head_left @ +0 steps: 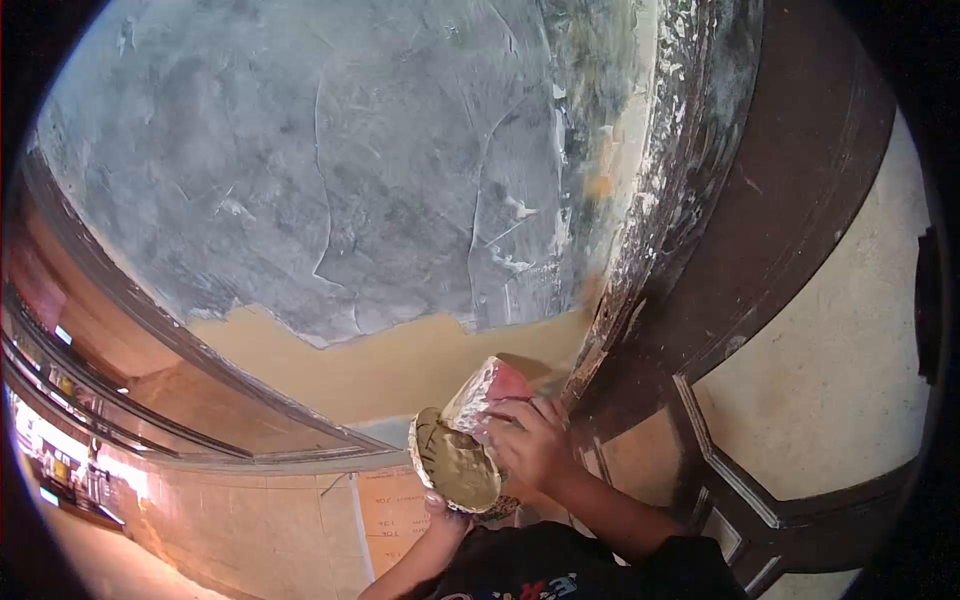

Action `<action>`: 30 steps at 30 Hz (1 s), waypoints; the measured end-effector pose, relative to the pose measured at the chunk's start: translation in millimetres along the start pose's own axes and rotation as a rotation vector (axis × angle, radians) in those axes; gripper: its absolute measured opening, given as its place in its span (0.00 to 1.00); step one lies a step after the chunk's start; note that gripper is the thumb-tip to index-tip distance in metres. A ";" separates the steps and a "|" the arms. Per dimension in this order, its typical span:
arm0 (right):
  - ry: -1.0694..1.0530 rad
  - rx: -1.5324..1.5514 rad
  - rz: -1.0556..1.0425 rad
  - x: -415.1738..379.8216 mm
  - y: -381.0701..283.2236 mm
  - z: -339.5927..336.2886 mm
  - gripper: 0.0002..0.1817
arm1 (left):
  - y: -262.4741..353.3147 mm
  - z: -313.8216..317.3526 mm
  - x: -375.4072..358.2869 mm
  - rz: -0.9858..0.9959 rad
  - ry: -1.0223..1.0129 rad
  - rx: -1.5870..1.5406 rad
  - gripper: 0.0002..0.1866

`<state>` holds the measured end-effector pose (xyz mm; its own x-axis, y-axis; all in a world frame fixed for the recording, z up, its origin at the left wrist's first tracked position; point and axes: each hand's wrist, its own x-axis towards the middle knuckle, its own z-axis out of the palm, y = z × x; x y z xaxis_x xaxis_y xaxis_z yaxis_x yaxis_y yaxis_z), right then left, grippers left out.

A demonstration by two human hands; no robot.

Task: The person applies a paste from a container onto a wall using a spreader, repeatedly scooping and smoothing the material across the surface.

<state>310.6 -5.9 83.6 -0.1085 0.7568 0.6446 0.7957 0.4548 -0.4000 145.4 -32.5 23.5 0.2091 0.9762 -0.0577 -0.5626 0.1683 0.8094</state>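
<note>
My left hand (445,508) is closed on the lower rim of a round container (462,476) of thick olive-brown paste. My right hand (528,437) grips a pinkish-red scraper (508,384) crusted with pale material, its lower edge at the paste. Just above both hands is a bare tan strip of wall (400,362). Higher up, rough grey plaster (400,180) covers the surface, with raised ridges and white smears. Its lower border is uneven.
A paint-spattered dark frame (655,200) curves along the right of the plaster. Dark mouldings with pale panels (810,370) stand farther right. Below left is a paper sheet (390,515) with writing. A rail and bright area lie at far left.
</note>
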 end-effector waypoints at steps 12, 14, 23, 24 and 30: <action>0.133 -0.038 -0.164 -0.3 -19.4 10.8 0.12 | -21.8 -26.0 -4.5 0.007 0.052 -0.071 0.50; 0.175 -0.084 -0.233 -1.1 -20.2 14.8 0.10 | -21.1 -29.3 -4.1 -0.008 0.070 -0.086 0.50; 0.286 0.250 -0.059 -3.2 -9.9 28.7 0.10 | 17.7 -24.3 -4.9 -0.117 0.054 -0.126 0.51; 0.295 0.234 -0.054 -10.8 1.8 37.8 0.10 | 20.4 -25.1 -4.1 -0.142 0.066 -0.149 0.51; 0.443 1.132 1.089 -59.2 87.9 75.8 0.15 | 22.9 -60.5 -13.3 -0.183 0.169 -0.237 0.42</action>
<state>341.8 24.9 -39.1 0.5089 0.8373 -0.1998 -0.4631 0.0707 -0.8835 81.3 -33.3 7.4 0.1998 0.9322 -0.3018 -0.7025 0.3510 0.6191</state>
